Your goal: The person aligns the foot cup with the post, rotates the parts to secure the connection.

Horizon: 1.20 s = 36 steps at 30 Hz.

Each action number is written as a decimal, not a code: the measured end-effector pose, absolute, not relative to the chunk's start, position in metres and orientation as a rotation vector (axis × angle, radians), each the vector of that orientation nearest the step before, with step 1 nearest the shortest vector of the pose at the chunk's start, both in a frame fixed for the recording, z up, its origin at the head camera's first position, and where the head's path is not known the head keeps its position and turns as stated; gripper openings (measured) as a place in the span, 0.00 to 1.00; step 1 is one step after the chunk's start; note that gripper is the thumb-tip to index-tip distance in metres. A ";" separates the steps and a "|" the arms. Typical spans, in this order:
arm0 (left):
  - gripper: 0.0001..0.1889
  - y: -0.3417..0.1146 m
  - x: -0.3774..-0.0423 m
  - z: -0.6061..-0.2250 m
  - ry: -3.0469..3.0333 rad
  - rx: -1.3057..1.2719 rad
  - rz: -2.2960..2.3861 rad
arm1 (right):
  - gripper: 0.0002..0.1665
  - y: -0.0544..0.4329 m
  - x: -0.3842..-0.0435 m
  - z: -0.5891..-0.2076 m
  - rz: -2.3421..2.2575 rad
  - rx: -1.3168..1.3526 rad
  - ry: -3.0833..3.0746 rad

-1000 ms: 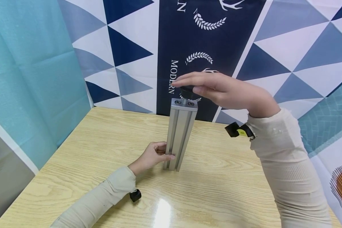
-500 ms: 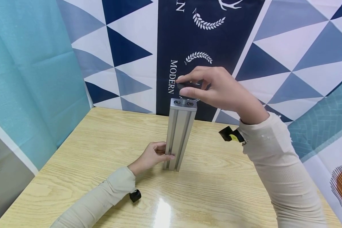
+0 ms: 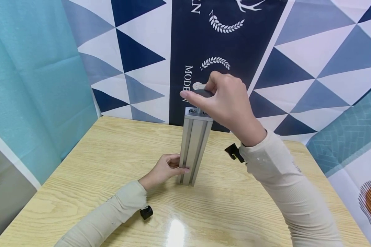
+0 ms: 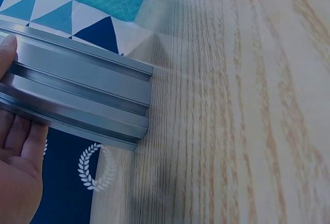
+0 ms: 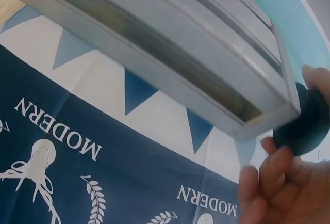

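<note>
An upright aluminium profile [image 3: 193, 147] with grooved sides stands on the table. On its top plate, a short metal shaft carries a round black knob [image 3: 203, 93]. My right hand [image 3: 230, 99] grips this knob from above with thumb and curled fingers; the right wrist view shows the knob [image 5: 305, 123] against the palm side. Low down, my left hand [image 3: 162, 171] holds the profile between thumb and fingers. Seen from the left wrist, the profile's foot [image 4: 144, 110] meets the table. Two screws sit in the top plate, one partly hidden by my right hand.
The wooden table [image 3: 126, 144] spreads around the profile. Behind it hangs a patterned blue and white cloth [image 3: 142, 68] with lettering. A turquoise cloth [image 3: 34, 79] closes off the left side, and more patterned cloth stands at the right.
My right hand lay with straight fingers over the knob; its fingers then curled round it. Its wrist and forearm have swung left and down. My left hand and the profile have kept their place.
</note>
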State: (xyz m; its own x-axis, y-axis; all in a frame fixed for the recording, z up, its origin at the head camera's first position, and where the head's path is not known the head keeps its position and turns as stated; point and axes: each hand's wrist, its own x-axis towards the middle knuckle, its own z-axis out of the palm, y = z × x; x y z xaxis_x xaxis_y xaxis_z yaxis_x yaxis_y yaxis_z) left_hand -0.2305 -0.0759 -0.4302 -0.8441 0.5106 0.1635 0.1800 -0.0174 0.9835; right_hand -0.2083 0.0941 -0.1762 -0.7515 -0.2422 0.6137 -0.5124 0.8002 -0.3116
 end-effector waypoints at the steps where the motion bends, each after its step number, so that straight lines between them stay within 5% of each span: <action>1: 0.21 -0.076 -0.230 -0.430 2.012 0.729 1.947 | 0.33 0.093 -0.208 -0.177 0.621 0.538 -2.420; 20: 0.21 -0.078 -0.229 -0.427 2.024 0.702 1.926 | 0.37 0.095 -0.202 -0.167 0.561 0.524 -2.544; 28: 0.20 -0.078 -0.217 -0.409 2.018 0.718 1.945 | 0.23 0.126 -0.217 -0.146 0.669 1.153 -2.627; 36: 0.23 -0.077 -0.230 -0.429 2.009 0.701 1.933 | 0.25 0.143 -0.228 -0.139 0.656 1.614 -2.719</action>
